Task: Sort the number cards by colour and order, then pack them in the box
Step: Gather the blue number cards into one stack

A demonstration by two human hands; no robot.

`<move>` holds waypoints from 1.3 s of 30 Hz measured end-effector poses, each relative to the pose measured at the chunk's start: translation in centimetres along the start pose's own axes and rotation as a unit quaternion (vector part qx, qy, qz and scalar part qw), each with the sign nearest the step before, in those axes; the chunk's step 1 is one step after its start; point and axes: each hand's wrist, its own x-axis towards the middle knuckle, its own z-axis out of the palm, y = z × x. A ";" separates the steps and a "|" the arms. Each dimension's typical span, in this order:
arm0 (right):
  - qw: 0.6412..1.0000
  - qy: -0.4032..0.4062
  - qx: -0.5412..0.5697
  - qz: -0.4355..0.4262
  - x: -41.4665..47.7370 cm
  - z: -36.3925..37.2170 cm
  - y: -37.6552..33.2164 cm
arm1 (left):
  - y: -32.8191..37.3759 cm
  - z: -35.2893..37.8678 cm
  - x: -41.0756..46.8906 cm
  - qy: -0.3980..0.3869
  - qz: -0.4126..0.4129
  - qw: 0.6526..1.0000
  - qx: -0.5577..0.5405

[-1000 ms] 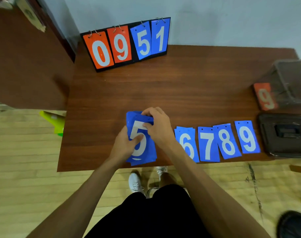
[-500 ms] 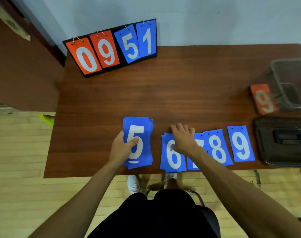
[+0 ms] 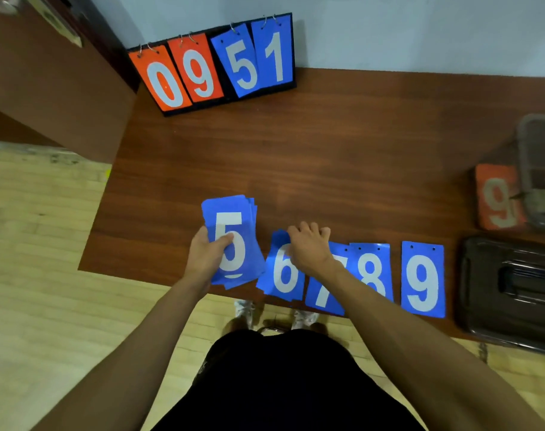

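Observation:
My left hand (image 3: 204, 259) grips a stack of blue cards (image 3: 234, 219) with a white 5 on top, near the table's front edge. To its right lie blue cards in a row: 6 (image 3: 282, 276), 7 (image 3: 322, 298), 8 (image 3: 374, 270) and 9 (image 3: 422, 279). My right hand (image 3: 310, 248) rests palm down on the upper part of the 6 card and the corner of the 7. An orange 9 card (image 3: 498, 197) sits inside the clear box (image 3: 538, 169) at the right edge.
A flip scoreboard (image 3: 215, 66) showing 0 9 5 1 stands at the back of the wooden table (image 3: 327, 150). The box's dark lid (image 3: 510, 290) lies at the front right. A brown cabinet stands to the left, and the floor lies below the front edge.
My right hand left the 5 stack and moved right onto the 6 card, which has shifted left and tilted. The left hand keeps holding the stack.

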 end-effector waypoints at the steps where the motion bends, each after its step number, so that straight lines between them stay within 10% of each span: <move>1: 0.999 -0.008 0.030 -0.005 0.1 -0.7 0.1 | 0.1 0.0 -0.2 0.002 0.007 1.000 0.009; 12: 0.969 -0.099 0.199 -0.104 -2.0 -11.1 2.3 | 3.6 0.3 -0.7 -0.043 0.088 0.991 0.096; 25: 0.906 0.239 0.351 0.003 -4.4 -9.6 -3.6 | 5.4 2.0 -2.7 -0.254 0.137 0.957 -0.033; 31: 0.917 0.248 0.311 -0.039 -5.6 -9.0 -4.1 | 4.9 1.7 -2.7 -0.317 0.187 0.927 0.070; 39: 0.926 0.239 0.286 0.067 -8.0 -5.0 4.7 | 4.8 4.3 -2.9 -0.256 0.048 0.965 0.030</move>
